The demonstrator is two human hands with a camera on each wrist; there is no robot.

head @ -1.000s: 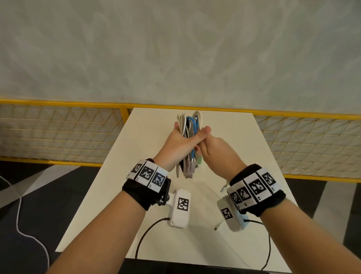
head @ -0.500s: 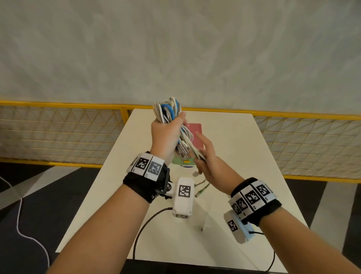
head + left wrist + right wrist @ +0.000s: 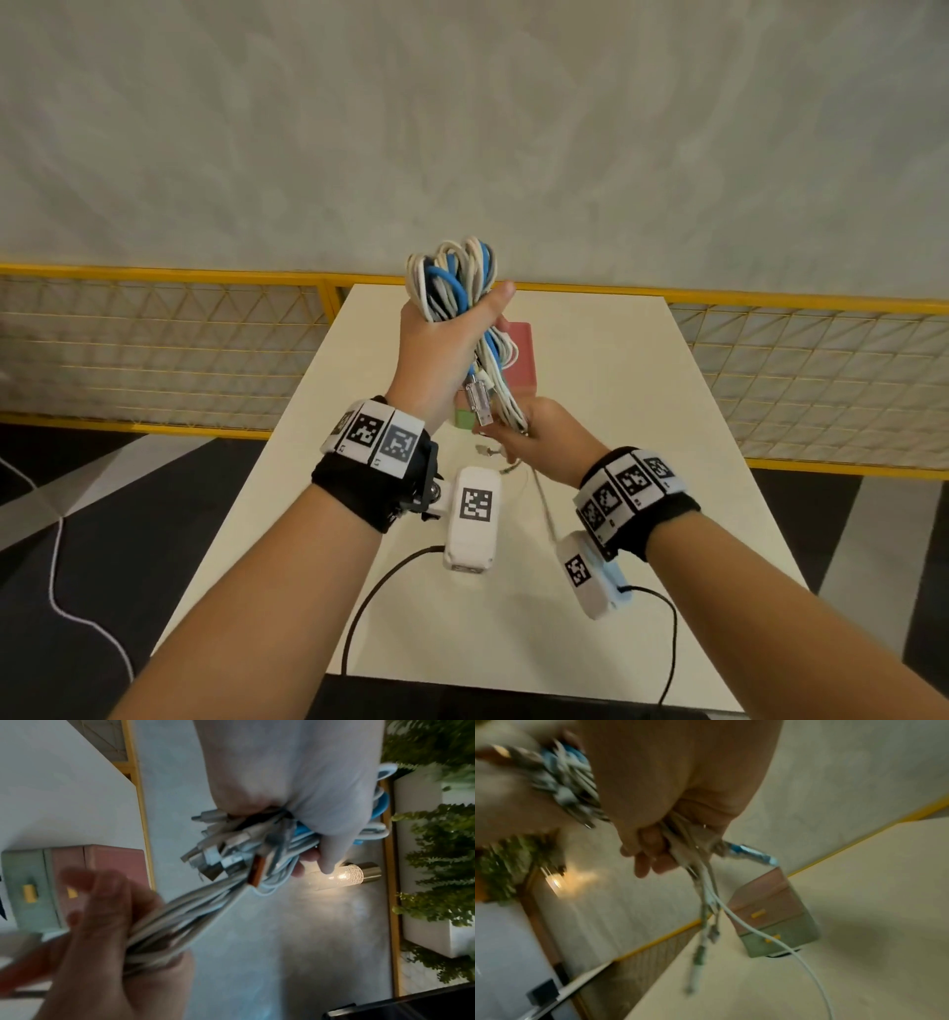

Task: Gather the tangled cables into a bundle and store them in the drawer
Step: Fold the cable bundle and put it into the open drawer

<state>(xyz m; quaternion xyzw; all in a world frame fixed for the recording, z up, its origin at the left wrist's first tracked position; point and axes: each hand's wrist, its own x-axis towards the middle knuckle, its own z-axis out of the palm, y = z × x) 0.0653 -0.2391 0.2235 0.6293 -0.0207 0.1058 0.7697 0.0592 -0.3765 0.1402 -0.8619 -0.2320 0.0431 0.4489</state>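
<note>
A bundle of white and blue cables [image 3: 452, 280] is held up above the white table [image 3: 616, 411]. My left hand [image 3: 441, 344] grips the looped upper part of the bundle [image 3: 282, 845]. Lower down, my right hand [image 3: 534, 437] grips the hanging strands [image 3: 180, 914], and loose plug ends [image 3: 706, 923] dangle below its fingers. Behind the hands stands a small drawer box [image 3: 521, 360] with a pink upper drawer [image 3: 765, 910] and a green lower drawer [image 3: 780, 941], both closed, with yellow handles.
A yellow-framed mesh railing [image 3: 154, 334] runs behind and beside the table. Black leads [image 3: 359, 611] run from the wrist cameras across the near table edge. A lit lamp [image 3: 342, 876] and plants [image 3: 437, 862] show in the left wrist view.
My left hand lifted the bundle higher and away. My right hand slid down from the bundle's top along the strands and now grips them lower. The drawer box came into sight.
</note>
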